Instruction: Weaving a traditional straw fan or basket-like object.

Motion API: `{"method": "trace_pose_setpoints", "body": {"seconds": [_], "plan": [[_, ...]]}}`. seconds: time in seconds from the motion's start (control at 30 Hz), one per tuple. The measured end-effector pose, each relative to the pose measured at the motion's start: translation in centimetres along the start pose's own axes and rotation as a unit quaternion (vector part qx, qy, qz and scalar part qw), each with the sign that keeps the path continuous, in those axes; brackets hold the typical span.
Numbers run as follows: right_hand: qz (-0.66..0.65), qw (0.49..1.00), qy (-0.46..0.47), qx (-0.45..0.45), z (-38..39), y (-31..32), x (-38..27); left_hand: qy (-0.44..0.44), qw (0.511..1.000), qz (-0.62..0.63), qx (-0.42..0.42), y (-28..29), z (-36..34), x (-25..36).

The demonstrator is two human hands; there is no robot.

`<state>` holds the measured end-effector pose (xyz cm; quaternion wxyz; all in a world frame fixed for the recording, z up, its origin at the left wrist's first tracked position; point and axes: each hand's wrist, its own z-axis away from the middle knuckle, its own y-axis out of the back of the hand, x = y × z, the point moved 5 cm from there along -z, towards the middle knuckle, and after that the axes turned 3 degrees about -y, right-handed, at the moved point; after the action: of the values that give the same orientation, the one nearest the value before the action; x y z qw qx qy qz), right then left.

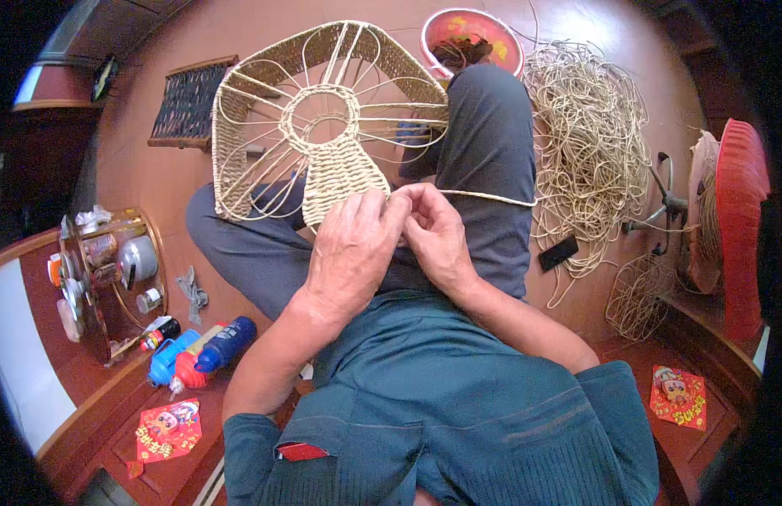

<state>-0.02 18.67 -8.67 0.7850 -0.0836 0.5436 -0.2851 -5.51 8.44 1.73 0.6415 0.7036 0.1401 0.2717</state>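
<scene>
Frame [347,175] rests against the legs [489,143], likely for steadiness, left hand [353,240] at its near edge, fingers together, hold hidden, right hand [437,240] apparently pinching cord [492,198], and right of the frame a heap [589,126], presumably for reach.

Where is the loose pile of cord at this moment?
In the head view, the loose pile of cord is on the floor at the person's right, beside the bent right knee, near the red basin.
</scene>
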Motion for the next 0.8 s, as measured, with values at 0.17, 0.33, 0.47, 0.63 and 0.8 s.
{"method": "trace_pose_setpoints", "body": {"seconds": [0.17,0.33,0.47,0.63,0.8], "plan": [[0.056,0.997,0.058,-0.015,0.8,-1.0,-1.4,-0.029,0.979,0.184,0.088,3.0,0.1,-0.4],[0.024,0.998,0.046,0.021,0.4,-1.1,-1.5,0.142,0.861,0.484,0.069,7.4,1.8,-2.4],[-0.099,0.992,-0.054,0.053,0.2,-0.2,-0.3,0.153,0.783,0.56,0.224,12.0,4.0,-6.8],[-0.185,0.972,-0.136,0.043,-0.3,-0.2,1.5,0.158,0.693,0.581,0.396,17.7,7.8,-12.9],[-0.317,0.925,-0.211,0.007,-0.1,0.2,2.7,0.228,0.879,0.141,0.395,14.4,5.0,-12.2]]}}
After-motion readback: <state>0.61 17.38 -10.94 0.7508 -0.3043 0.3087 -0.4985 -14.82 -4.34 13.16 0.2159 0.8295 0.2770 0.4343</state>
